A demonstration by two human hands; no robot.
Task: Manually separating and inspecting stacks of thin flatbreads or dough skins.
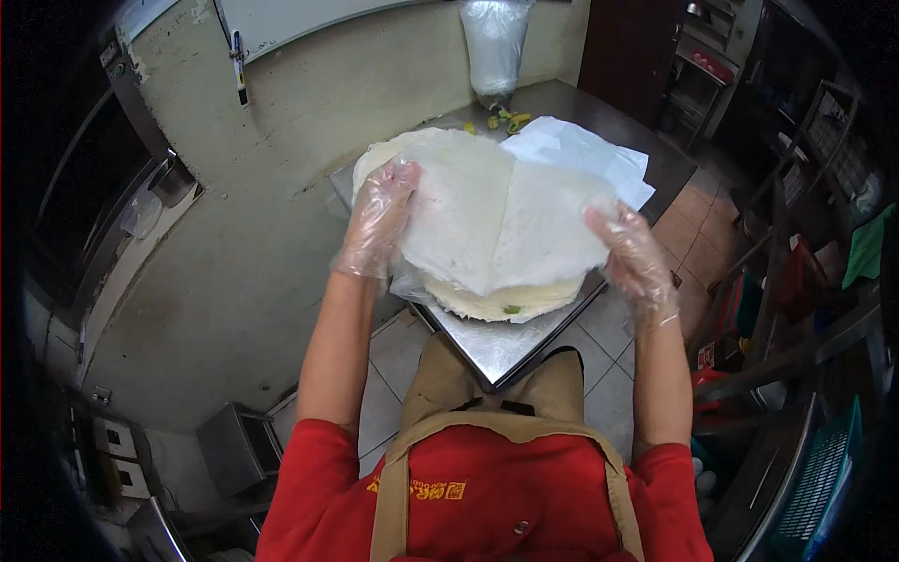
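Note:
Both hands wear clear plastic gloves and hold a thin, whitish round sheet [456, 211], which looks like a dough wrapper, with a crease down its middle. My left hand [383, 214] grips its left edge; my right hand [628, 253] pinches its right edge. Beneath it lies a stack of similar cream-coloured rounds [484, 303], largely covered by the raised sheet. A small green piece [512, 309] rests on the stack's near edge. White paper sheets [583, 151] lie to the right behind the held sheet.
The metal table [491, 344] has a corner pointing towards me. At its back stand a filled clear plastic bag [495, 53] and yellow-green scraps [518, 123]. A wall with a whiteboard is on the left. Metal racks [779, 204] and a teal plastic basket [822, 485] are on the right.

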